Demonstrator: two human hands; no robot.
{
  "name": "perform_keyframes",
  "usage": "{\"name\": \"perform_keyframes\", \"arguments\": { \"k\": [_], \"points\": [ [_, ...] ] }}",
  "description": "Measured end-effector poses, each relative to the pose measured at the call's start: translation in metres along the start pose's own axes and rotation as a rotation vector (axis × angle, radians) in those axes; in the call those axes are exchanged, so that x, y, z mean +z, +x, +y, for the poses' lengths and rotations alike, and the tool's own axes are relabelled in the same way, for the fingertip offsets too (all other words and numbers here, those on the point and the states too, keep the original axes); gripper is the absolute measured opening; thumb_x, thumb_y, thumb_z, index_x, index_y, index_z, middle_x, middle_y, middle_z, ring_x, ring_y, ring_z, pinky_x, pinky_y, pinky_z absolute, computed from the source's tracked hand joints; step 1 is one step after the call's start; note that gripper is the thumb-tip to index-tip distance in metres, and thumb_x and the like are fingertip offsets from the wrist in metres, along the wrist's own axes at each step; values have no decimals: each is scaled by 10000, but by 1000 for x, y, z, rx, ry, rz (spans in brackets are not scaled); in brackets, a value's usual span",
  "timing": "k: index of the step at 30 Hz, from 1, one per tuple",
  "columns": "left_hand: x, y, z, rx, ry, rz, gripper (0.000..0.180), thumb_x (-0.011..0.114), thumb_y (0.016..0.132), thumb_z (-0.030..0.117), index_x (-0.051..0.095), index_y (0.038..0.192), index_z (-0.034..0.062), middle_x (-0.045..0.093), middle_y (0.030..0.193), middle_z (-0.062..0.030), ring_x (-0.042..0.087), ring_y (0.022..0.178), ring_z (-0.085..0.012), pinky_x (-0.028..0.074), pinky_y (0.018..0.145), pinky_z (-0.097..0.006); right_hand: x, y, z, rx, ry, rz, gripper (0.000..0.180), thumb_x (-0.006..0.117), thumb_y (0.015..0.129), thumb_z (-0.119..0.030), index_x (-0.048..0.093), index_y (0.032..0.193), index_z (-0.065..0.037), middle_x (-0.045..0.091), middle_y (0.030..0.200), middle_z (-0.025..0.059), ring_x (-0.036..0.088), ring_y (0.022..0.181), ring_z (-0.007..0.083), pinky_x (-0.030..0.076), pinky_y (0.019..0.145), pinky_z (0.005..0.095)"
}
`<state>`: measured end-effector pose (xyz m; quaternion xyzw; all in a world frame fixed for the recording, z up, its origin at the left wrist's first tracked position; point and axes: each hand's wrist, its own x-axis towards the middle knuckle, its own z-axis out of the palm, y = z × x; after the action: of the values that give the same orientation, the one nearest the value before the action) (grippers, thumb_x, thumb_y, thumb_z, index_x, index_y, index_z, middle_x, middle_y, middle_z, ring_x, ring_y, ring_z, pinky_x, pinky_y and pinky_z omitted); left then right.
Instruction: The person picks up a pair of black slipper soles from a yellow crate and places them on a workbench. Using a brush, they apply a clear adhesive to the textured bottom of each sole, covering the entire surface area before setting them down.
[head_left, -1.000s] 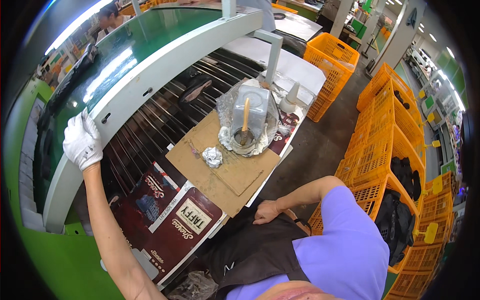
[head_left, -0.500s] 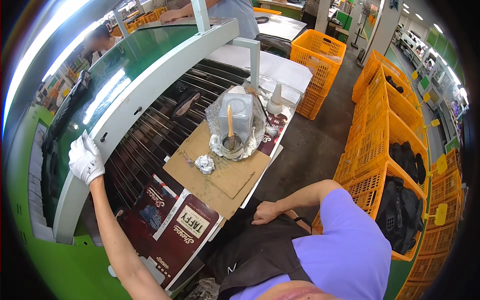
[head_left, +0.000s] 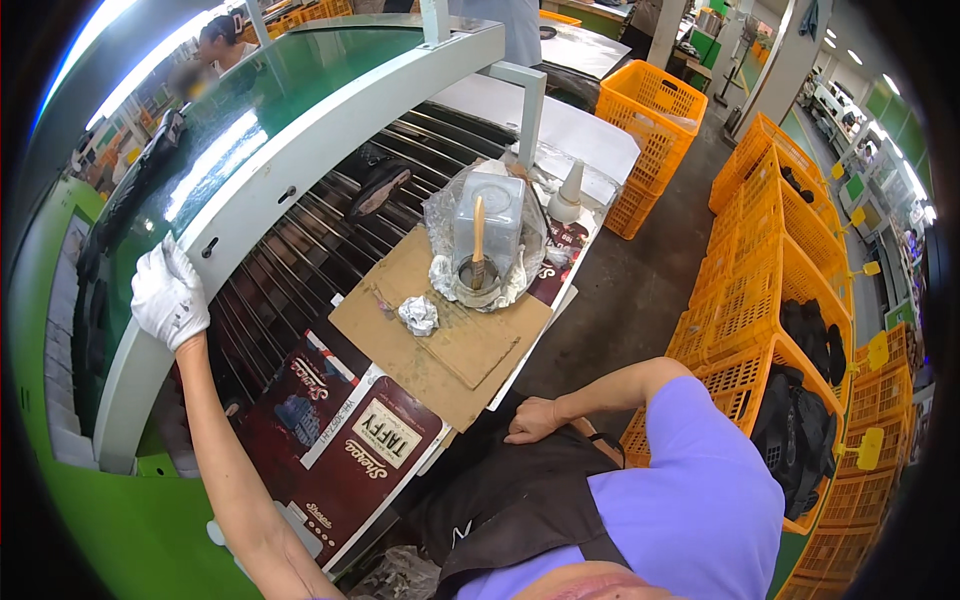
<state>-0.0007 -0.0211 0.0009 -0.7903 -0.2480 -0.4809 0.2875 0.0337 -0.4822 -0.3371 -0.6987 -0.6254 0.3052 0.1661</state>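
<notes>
My left hand (head_left: pixel 170 297), in a white glove, rests at the edge of the pale grey machine frame (head_left: pixel 250 215) beside the green conveyor belt (head_left: pixel 215 150). Its fingers lie stretched forward and hold nothing that I can see. My right hand (head_left: pixel 532 420) is bare and loosely curled against my dark apron (head_left: pixel 500 500), with nothing visible in it. Between the two stands a cardboard sheet (head_left: pixel 400 330) bearing a crumpled white wad (head_left: pixel 419 316), a small pot (head_left: pixel 477 290) with a wooden-handled brush (head_left: pixel 479 240), and a clear plastic container (head_left: pixel 490 205).
Below the frame, a dark shoe (head_left: pixel 380 188) sits on a rack of metal rods (head_left: pixel 290 255). A white nozzle bottle (head_left: pixel 567 195) stands behind the cardboard. Orange crates (head_left: pixel 745 300) line my right, some with black shoe parts (head_left: pixel 795 435). Another orange crate stack (head_left: pixel 650 130) stands ahead.
The view has shifted slightly, so the bench and crates sit a little differently. My left hand stays at the frame edge and my right hand stays at the apron.
</notes>
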Motion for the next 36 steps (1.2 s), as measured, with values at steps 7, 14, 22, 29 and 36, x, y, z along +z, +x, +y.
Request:
{"name": "perform_keyframes", "arguments": {
  "k": [7,14,22,29,36],
  "points": [
    [0,-2,-4,-18,3,33,213,524,902,293,642,849,124,623,833,-54,609,718,-250,498,612,-377,-11,8,-3,54,23,-122,466,441,906,-425,639,687,-64,629,692,173,603,694,386,481,642,463],
    [7,0,-3,19,-78,161,171,593,849,295,644,775,149,605,732,-45,592,627,-245,467,547,-375,-4,9,6,70,22,-197,488,446,902,-458,631,635,-95,617,638,150,602,627,367,480,589,467],
    [20,-3,-13,24,-47,284,165,626,778,303,598,705,158,531,658,-19,534,593,-216,400,506,-361,-19,18,2,82,48,-298,507,446,898,-460,607,609,-75,602,613,159,596,611,366,484,598,442],
    [24,-4,-11,31,-70,305,156,639,761,305,595,726,160,552,682,-13,542,604,-209,410,529,-353,-19,18,6,77,84,-316,505,449,898,-462,614,620,-74,599,613,158,595,608,360,487,605,426],
    [25,-5,-13,31,-54,291,142,640,751,296,598,728,162,555,685,-14,541,600,-209,409,523,-353,-17,18,8,61,67,-281,496,466,892,-448,608,595,-77,594,588,148,593,581,355,487,604,425]
  ]
}}
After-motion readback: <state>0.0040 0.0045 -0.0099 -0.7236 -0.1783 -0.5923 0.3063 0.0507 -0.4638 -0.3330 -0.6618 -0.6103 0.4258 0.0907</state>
